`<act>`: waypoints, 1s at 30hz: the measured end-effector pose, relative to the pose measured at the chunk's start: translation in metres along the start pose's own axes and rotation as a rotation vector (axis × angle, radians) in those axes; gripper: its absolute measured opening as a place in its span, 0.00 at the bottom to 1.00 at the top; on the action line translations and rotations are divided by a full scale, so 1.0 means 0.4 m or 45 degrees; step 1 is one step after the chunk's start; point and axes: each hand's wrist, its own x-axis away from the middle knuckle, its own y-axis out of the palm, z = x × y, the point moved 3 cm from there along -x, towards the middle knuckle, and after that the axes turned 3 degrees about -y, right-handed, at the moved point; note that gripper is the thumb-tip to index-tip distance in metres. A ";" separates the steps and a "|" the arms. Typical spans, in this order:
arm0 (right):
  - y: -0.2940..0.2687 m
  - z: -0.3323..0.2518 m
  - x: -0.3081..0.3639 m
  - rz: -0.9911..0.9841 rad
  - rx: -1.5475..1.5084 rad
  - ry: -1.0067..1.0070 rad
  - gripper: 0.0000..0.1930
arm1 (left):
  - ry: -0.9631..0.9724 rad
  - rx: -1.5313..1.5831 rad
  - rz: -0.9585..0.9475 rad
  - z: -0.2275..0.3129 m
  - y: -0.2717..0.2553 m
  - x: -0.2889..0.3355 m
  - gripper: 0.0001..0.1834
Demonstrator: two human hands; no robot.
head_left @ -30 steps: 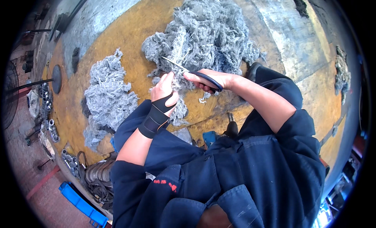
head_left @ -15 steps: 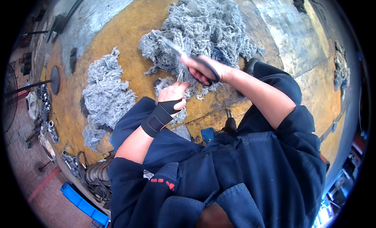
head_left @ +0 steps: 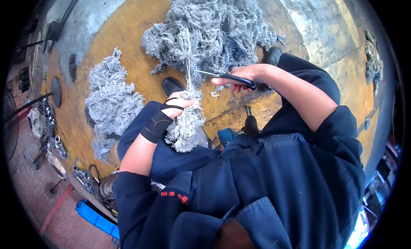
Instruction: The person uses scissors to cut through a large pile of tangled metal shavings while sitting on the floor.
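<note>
The bunch of yarn (head_left: pixel 187 128) is on the near side of the big pile (head_left: pixel 209 28), between that pile and the person's body. It is grey, fuzzy and messy. The left hand (head_left: pixel 176 103) has its fingers closed around the top of the bunch, and the rest hangs from the hand toward the person's lap. The bunch is longer than it is wide, and its long way points at the big pile. Thin, pale threads (head_left: pixel 188 65) stretch from the left hand up to the big pile in a nearly straight line. The right hand (head_left: pixel 246 74) is also on the near side of the big pile, but more to the right, and it is curled around the dark handles of the scissors (head_left: pixel 242 80). The scissors point left, across the way the threads run, with the tip just beside them. The left hand is nearer to the bunch; the right hand is nearer to the threads than to the bunch's loose end. Some left fingertips are lost in the fuzz. I cannot tell if the tip touches a thread, how wide the blades are apart, or which fingers go through the handles. The far edge of the big pile is cut off.
</note>
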 end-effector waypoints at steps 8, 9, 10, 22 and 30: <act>0.037 0.024 -0.005 -0.225 -0.003 0.055 0.58 | 0.112 -0.318 -0.004 -0.015 -0.006 -0.010 0.08; 0.039 0.026 -0.006 -0.244 -0.030 0.058 0.58 | 0.073 -0.290 0.002 -0.005 0.006 0.000 0.08; 0.041 0.029 -0.007 -0.264 -0.057 0.062 0.58 | 0.067 -0.296 0.003 0.000 0.008 0.002 0.08; 0.058 -0.075 -0.009 -0.083 -0.362 -0.114 0.44 | 0.778 -0.707 0.177 0.020 0.018 0.051 0.13; 0.058 -0.086 0.022 0.019 -0.271 -0.241 0.41 | 1.373 -1.618 0.319 0.074 0.045 0.099 0.18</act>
